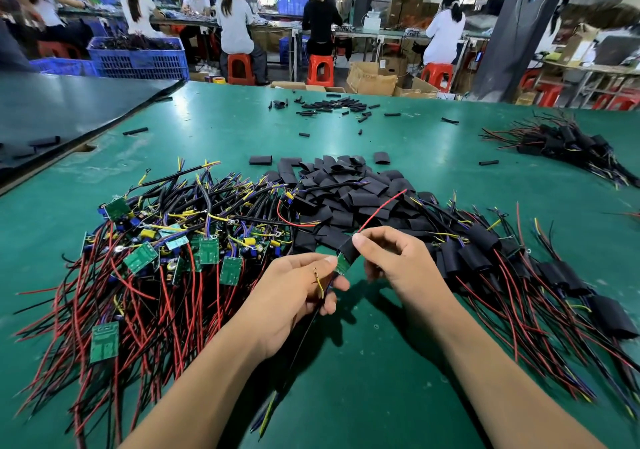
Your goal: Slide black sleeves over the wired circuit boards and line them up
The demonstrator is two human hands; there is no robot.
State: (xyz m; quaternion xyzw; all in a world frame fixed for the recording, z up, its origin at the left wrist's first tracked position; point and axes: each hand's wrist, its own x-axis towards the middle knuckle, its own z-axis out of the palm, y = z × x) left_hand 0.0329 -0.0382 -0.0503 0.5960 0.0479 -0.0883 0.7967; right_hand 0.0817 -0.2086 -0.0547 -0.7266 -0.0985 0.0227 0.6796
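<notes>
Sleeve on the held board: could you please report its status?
Left hand pinches board and wires. Right hand pinches sleeve, partly over board. Nothing in the way.

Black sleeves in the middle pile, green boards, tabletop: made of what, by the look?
Flat black tube sleeves: likely matte heat-shrink plastic; they lie creased flat with a dull sheen.
Small green rectangular circuit boards: rigid laminate, probably fibreglass; glossy green coat, pale markings.
Green tabletop mat: smooth rubber or vinyl, semi-gloss; it reflects light softly.

I see my left hand (294, 289) and right hand (394, 258) bare, forearms bare up to the near edge, fingernails short.
</notes>
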